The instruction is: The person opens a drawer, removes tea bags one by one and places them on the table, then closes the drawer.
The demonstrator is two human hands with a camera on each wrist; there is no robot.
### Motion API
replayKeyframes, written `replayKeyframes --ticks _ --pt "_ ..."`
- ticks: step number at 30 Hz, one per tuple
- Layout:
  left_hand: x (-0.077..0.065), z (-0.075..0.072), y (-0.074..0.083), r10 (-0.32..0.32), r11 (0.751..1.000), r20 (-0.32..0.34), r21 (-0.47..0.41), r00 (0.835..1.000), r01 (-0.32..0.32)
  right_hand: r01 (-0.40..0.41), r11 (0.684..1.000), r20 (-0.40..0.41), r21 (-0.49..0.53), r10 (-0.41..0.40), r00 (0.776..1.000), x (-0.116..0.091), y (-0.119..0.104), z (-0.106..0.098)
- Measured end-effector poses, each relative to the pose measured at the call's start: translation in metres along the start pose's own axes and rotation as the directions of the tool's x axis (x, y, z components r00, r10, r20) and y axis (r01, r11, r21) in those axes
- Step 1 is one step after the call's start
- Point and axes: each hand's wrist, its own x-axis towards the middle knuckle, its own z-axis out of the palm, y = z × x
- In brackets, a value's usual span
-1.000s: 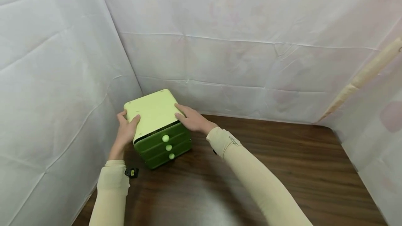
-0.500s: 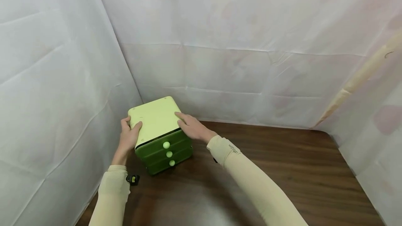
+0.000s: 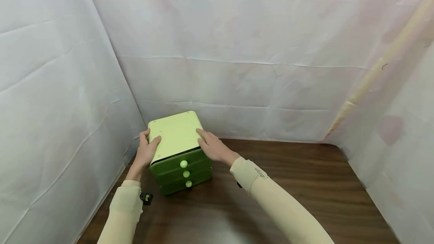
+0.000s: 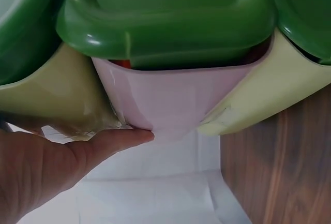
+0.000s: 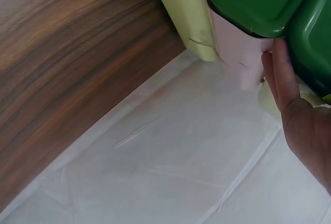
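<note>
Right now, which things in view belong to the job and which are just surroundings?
In the job:
- drawer unit, between both hands
- its three knobs
- left hand, gripping the unit's side
- right hand, touching the opposite side

Surroundings:
- table
- white sheets
- black wrist device

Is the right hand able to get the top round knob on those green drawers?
Probably yes. The right hand touches the right edge of the drawer box, near the top knob, and nothing seems to block the way between them.
</note>
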Motion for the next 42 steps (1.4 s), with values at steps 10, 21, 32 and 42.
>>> replayKeyframes --ticks 10,21,32,42 --pt "0.014 0.033 0.007 0.066 0.997 0.06 -0.04 0.996 -0.063 -0.062 0.998 -0.064 -0.006 0.061 0.996 -0.027 0.016 -0.017" --pt "0.006 0.057 0.047 0.063 0.989 0.167 -0.144 0.984 -0.039 -0.111 0.994 -0.206 -0.022 0.104 0.973 -0.053 0.03 -0.026" --pt "0.033 0.105 0.038 0.119 0.978 0.162 -0.19 0.98 -0.088 -0.192 0.98 -0.349 0.046 0.196 0.917 -0.077 0.047 -0.039" --pt "0.034 0.128 0.07 0.127 0.966 0.262 -0.251 0.957 -0.059 -0.163 0.976 -0.466 0.142 0.211 0.859 -0.094 0.065 -0.044"
